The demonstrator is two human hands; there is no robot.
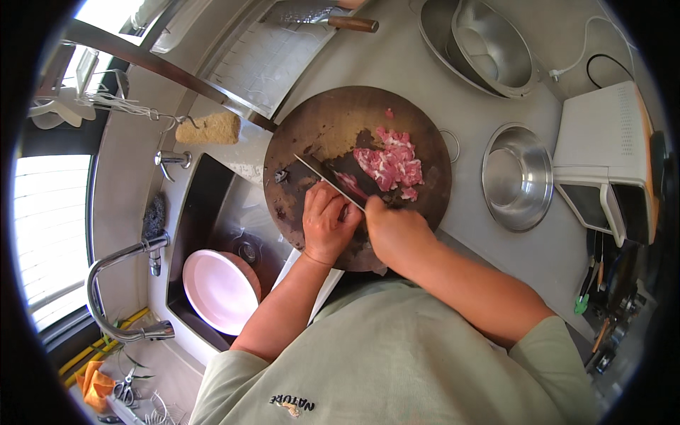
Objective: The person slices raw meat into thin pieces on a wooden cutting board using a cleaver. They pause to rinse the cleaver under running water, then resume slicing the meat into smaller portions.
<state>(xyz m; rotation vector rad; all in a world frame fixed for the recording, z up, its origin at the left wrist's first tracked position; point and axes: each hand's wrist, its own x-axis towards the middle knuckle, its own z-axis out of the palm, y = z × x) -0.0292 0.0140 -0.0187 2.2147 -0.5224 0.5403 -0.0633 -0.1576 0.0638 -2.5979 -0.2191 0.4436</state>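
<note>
A round wooden chopping board [340,114] lies on the counter before me. My right hand [396,231] is closed around the handle end of a knife [328,178], whose blade points up and left across the board. Fingers bent, my left hand [328,220] rests on the board right against the near side of the blade; what lies under its fingers is mostly hidden. A strip of raw meat [349,183] shows just beyond the blade. Farther right sits a heap of cut raw meat [390,159], with one small bit [389,112] above it.
Left of the board is a sink [199,180] with a pink basin [220,292] and a faucet [95,287]. A steel bowl [518,178] stands at right, nested basins [491,48] behind. Another wooden-handled knife [353,23] lies on the drainer [265,58].
</note>
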